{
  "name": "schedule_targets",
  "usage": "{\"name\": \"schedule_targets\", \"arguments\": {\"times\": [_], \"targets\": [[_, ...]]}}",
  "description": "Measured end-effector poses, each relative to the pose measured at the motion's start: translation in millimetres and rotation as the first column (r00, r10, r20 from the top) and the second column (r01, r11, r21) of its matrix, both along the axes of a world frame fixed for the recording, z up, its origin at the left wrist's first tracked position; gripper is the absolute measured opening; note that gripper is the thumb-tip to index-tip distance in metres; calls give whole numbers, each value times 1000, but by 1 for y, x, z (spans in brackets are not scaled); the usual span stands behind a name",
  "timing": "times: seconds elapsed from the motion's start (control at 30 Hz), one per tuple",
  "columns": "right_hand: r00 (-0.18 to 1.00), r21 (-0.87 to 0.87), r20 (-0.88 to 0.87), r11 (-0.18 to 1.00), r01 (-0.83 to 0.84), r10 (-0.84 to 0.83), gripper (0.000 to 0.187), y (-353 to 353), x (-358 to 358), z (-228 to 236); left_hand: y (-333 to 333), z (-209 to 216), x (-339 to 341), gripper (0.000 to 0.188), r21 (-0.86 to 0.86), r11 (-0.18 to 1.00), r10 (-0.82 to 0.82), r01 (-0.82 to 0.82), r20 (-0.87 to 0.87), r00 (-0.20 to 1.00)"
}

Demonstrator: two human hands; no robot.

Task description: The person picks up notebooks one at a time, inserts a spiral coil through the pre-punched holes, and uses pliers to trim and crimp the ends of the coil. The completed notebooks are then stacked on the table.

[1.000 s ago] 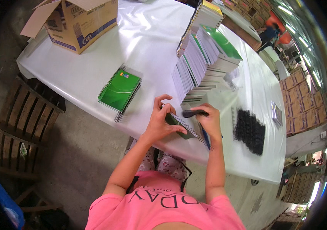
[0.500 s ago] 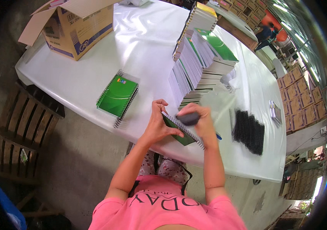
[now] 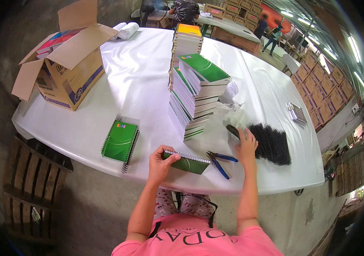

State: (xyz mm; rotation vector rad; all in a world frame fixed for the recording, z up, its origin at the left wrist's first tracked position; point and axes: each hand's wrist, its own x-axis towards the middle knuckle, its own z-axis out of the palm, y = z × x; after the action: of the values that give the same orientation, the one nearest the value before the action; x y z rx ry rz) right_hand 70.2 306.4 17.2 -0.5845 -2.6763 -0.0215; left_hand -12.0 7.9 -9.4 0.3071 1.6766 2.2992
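My left hand (image 3: 159, 165) grips a green spiral notebook (image 3: 188, 164) near the table's front edge, thumb over its wire-bound edge, which faces up. My right hand (image 3: 247, 148) is closed around one end of a dark, elongated object (image 3: 233, 131); its exact kind is unclear. Between my hands lie blue-handled cutting pliers (image 3: 220, 158), jaws toward the notebook. Just right of my right hand is a bundle of black spiral binding coils (image 3: 271, 145). Another green spiral notebook (image 3: 120, 141) rests to the left, with loose coil along its side.
Tall stacks of green-covered notebooks (image 3: 203, 68) stand mid-table, a yellow-topped stack (image 3: 188, 30) behind them. An open carton (image 3: 68, 81) sits at the far left. Crumpled plastic (image 3: 229, 94) and a small silvery pack (image 3: 296, 113) lie to the right. A wooden chair (image 3: 32, 187) stands at left.
My right hand has moved right, away from the notebook, carrying the dark object toward the coils. The notebook has shifted left and lies more level in my left hand. The pliers now show fully.
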Motion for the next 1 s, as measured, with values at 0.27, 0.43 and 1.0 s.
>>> {"name": "schedule_targets", "arguments": {"times": [0.27, 0.43, 1.0], "targets": [[975, -192, 70, 962, -193, 209, 55, -85, 54, -25, -5, 27, 20, 22, -77, 930, 334, -359, -232, 914], [973, -312, -36, 922, -228, 229, 50, -89, 60, -28, -8, 49, 29, 31, -111, 846, 344, -521, -633, 694], [767, -479, -359, 600, -641, 532, 44, -179, 47, 56, -8, 51, 35, 50, -83, 793, 296, -604, -813, 502]]}}
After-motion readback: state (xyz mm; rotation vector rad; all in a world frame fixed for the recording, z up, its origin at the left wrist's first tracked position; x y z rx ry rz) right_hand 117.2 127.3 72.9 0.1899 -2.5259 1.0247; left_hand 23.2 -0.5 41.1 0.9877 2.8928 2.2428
